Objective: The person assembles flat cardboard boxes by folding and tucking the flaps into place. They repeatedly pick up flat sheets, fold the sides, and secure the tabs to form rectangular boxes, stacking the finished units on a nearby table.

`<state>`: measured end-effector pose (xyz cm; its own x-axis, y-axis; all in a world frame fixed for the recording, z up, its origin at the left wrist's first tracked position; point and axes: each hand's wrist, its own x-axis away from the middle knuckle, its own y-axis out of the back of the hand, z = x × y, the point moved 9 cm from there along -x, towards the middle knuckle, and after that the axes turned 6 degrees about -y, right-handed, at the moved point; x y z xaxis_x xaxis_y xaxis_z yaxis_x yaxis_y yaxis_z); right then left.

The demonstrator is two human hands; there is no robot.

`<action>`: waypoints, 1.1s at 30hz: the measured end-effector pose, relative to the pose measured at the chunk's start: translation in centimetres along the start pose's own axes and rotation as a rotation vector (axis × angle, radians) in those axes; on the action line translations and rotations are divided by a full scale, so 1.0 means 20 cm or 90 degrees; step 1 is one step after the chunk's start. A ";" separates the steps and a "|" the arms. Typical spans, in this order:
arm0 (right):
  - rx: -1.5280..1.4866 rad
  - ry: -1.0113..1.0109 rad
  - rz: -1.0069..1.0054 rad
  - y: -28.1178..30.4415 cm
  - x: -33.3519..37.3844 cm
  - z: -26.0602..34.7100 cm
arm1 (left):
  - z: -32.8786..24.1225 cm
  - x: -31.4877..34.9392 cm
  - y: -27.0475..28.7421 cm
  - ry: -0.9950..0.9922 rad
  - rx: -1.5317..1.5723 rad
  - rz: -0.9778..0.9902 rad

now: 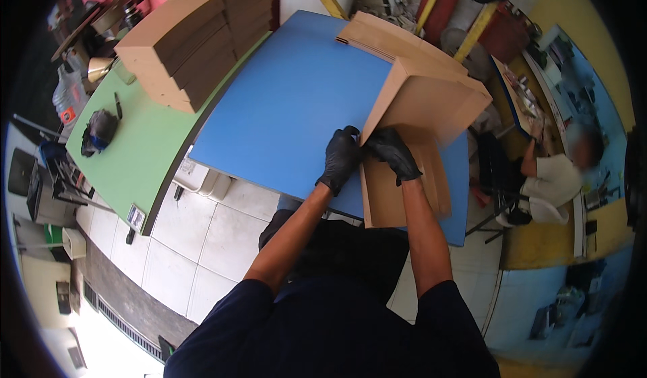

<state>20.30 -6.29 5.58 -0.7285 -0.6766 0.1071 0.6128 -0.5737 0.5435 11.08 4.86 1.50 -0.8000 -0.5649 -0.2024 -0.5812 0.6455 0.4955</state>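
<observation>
A brown cardboard box (431,101) stands on the right part of the blue table, its lid panel raised and its tray part toward me. My left hand (340,155), in a black glove, pinches the box's left edge near the fold from outside. Inside the same corner is my right hand (394,153), also black-gloved, with its fingers bent against the cardboard; their tips are partly hidden. The two hands almost meet at that corner.
Flat cardboard pieces (384,37) lie at the blue table's (269,108) far edge. To the left, a green table (135,155) carries stacked cardboard boxes (175,47), a dark bundle (100,132) and a marker (118,105). Another person (549,176) sits at the right.
</observation>
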 end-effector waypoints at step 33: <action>-0.181 0.034 0.000 -0.01 0.15 -0.07 | 0.22 0.07 -0.16 0.186 0.513 -0.025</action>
<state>18.34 -8.83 4.61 -0.7160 -0.6956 0.0598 0.6797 -0.6750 0.2870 11.20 4.34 -4.02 -0.7707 -0.6329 0.0737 -0.6250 0.7284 -0.2808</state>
